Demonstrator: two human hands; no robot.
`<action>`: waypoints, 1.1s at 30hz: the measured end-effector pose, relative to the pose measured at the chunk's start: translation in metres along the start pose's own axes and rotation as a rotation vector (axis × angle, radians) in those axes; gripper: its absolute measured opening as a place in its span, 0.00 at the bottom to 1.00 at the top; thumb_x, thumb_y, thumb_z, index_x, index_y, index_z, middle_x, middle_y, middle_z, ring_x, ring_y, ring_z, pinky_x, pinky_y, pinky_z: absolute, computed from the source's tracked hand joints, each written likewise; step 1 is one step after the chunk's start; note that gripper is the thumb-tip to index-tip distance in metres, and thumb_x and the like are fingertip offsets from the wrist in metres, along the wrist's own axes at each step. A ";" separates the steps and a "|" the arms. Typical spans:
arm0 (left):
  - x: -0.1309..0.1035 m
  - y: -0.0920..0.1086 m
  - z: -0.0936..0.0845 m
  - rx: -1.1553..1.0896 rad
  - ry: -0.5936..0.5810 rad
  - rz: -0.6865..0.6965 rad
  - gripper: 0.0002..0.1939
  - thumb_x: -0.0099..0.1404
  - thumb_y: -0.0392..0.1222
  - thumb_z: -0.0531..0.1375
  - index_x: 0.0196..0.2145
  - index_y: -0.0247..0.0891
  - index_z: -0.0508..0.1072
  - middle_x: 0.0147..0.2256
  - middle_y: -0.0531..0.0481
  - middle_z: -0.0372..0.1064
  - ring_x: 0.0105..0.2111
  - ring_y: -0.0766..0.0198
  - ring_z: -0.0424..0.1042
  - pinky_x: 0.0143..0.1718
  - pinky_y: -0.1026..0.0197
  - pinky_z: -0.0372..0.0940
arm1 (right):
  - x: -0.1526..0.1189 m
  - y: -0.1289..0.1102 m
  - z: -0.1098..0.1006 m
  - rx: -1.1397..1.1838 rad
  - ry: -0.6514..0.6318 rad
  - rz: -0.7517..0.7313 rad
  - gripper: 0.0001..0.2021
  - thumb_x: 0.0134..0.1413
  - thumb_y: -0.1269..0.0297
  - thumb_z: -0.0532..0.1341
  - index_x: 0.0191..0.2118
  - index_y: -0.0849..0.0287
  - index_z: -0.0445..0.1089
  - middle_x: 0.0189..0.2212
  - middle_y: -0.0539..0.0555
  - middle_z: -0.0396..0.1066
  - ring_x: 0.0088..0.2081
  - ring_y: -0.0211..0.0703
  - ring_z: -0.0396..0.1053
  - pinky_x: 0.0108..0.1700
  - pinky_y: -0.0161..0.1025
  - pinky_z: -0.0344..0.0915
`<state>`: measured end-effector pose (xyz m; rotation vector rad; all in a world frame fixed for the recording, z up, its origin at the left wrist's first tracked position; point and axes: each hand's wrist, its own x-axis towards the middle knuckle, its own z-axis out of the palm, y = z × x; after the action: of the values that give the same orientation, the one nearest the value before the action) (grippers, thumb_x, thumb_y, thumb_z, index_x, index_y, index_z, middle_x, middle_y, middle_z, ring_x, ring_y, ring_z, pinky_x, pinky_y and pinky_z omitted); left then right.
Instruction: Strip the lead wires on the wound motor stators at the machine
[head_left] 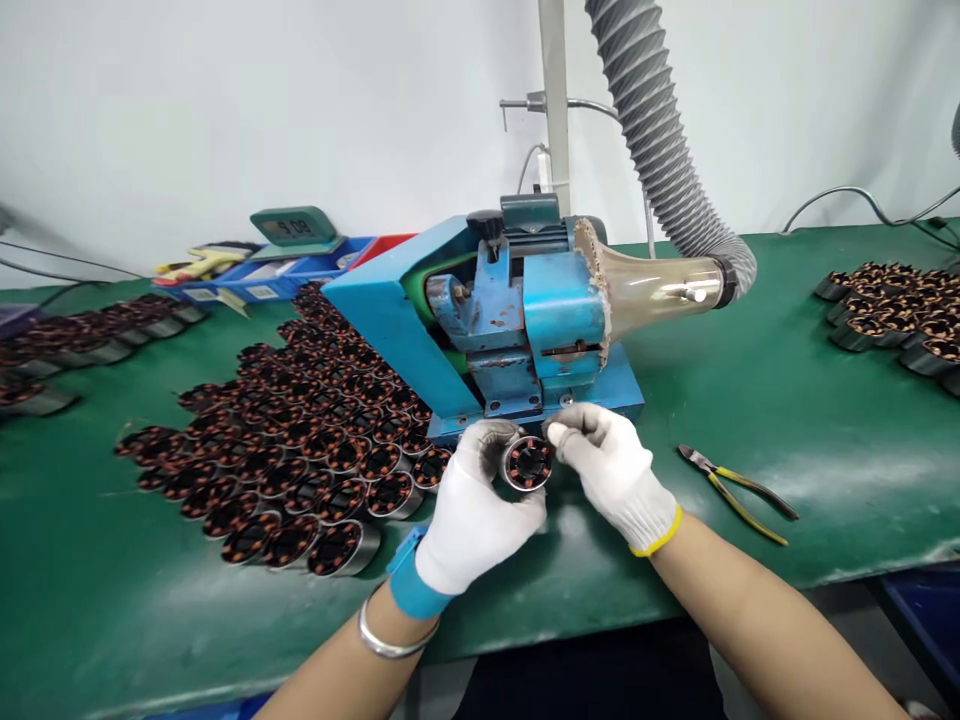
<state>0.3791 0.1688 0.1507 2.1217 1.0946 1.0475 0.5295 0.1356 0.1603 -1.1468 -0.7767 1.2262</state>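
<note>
Head view: our left hand (480, 520) wraps its grip round a wound ring (527, 464) below frame centre, seemingly baring its open side to our right hand (611, 466), whose grip we cannot tell.

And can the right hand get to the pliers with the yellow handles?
Probably yes. The pliers lie on the green table, to the right of the right hand, and I see nothing standing between them. The left hand holds the metal ring, so the right hand could likely move away.
</note>
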 end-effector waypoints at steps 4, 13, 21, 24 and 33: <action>0.000 0.010 0.007 -0.058 -0.008 -0.068 0.21 0.45 0.33 0.62 0.39 0.39 0.65 0.36 0.48 0.70 0.35 0.58 0.74 0.37 0.57 0.73 | 0.013 -0.006 -0.012 0.396 0.321 -0.118 0.14 0.43 0.55 0.67 0.31 0.57 0.66 0.25 0.46 0.67 0.28 0.36 0.68 0.36 0.39 0.70; 0.027 0.018 0.016 -0.295 0.026 -0.221 0.24 0.44 0.40 0.70 0.41 0.35 0.72 0.38 0.45 0.77 0.38 0.54 0.77 0.43 0.54 0.74 | -0.002 -0.011 -0.004 -0.398 0.087 -0.061 0.32 0.31 0.61 0.73 0.49 0.58 0.70 0.44 0.56 0.73 0.44 0.49 0.72 0.50 0.47 0.70; 0.062 0.029 0.029 -0.196 0.065 -0.156 0.21 0.44 0.40 0.70 0.38 0.34 0.76 0.37 0.44 0.78 0.39 0.51 0.77 0.44 0.53 0.72 | 0.020 -0.022 -0.006 -0.255 0.166 -0.136 0.21 0.42 0.59 0.67 0.45 0.59 0.72 0.36 0.53 0.76 0.36 0.44 0.74 0.41 0.40 0.73; 0.067 0.032 0.032 -0.228 0.072 -0.166 0.20 0.44 0.39 0.70 0.37 0.34 0.77 0.36 0.45 0.78 0.38 0.52 0.77 0.43 0.54 0.72 | 0.022 -0.028 -0.006 -0.282 0.189 -0.122 0.20 0.42 0.58 0.67 0.44 0.60 0.73 0.34 0.52 0.76 0.35 0.44 0.73 0.40 0.40 0.73; 0.065 0.026 0.037 -0.107 0.089 -0.048 0.20 0.47 0.40 0.69 0.39 0.35 0.75 0.38 0.44 0.76 0.39 0.53 0.76 0.44 0.53 0.71 | 0.023 -0.012 -0.008 -0.152 0.213 -0.285 0.18 0.45 0.59 0.65 0.43 0.60 0.72 0.38 0.54 0.77 0.38 0.45 0.74 0.42 0.39 0.72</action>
<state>0.4454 0.2057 0.1745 1.9721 1.0999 1.1609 0.5452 0.1563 0.1664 -1.2196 -0.8485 0.8059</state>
